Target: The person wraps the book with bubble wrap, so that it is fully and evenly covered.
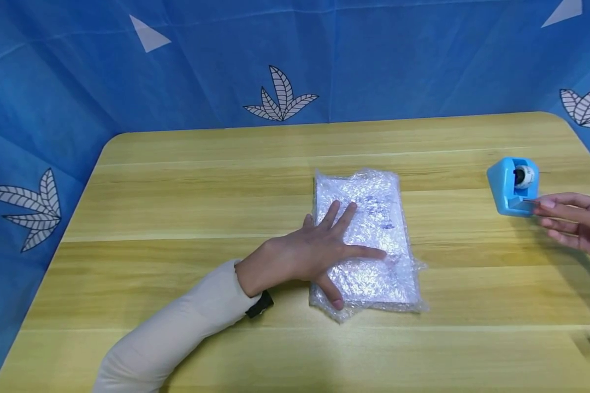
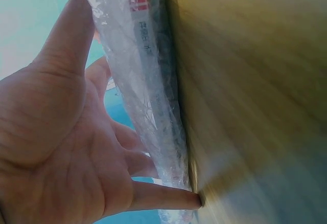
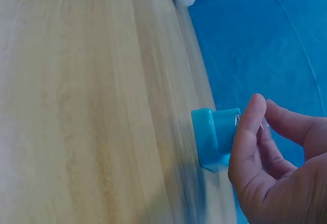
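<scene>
A flat package in bubble wrap (image 1: 373, 284) lies on the table, with a white sheet and blue writing showing through. My left hand (image 1: 319, 251) rests on it with fingers spread wide. From the side, in the left wrist view, the bubble wrap (image 2: 138, 81) shows a red patch and dark print under the film, and the little fingertip reaches down to the tabletop. At the right stands a blue tape dispenser (image 1: 500, 188) with a white roll in it. My right hand (image 1: 577, 224) pinches the end of the tape (image 1: 530, 201) at its cutter, thumb against fingers.
The light wood table (image 1: 187, 191) has rounded back corners. A blue cloth (image 1: 398, 60) with white leaf prints hangs behind it and along the sides. A dark strap piece (image 1: 259, 304) shows under the left wrist.
</scene>
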A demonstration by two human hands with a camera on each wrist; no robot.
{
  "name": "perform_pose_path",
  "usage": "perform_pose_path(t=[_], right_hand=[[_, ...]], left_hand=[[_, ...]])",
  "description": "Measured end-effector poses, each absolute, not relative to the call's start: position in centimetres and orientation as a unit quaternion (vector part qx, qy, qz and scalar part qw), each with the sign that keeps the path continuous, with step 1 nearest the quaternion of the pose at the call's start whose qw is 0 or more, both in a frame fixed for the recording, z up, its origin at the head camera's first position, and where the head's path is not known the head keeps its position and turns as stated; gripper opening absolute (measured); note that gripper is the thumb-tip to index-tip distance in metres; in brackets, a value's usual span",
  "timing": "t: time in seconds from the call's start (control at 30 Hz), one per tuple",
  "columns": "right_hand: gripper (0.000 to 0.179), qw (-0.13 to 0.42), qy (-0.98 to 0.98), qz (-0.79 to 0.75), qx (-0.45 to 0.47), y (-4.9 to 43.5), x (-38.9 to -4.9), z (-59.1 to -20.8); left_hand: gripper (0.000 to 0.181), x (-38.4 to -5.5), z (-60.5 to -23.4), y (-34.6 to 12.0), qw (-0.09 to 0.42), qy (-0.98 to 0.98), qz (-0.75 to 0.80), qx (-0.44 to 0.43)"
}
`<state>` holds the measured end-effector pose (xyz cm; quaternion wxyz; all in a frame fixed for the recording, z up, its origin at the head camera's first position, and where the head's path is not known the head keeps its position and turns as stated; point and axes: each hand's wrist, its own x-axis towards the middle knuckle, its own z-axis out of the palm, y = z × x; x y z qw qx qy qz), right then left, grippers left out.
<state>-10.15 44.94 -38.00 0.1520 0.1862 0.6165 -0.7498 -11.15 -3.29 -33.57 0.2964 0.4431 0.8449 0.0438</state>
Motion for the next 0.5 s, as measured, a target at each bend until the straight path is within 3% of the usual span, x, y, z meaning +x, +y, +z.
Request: perform_pose_path(t=[0.5], right_hand=[[0.032, 0.108, 0.762, -0.628, 0.119, 43.7, -9.3, -37.7]], left_hand=[[0.109, -11.2, -33.4, -3.3, 0.301, 0.844, 0.047, 0.441]])
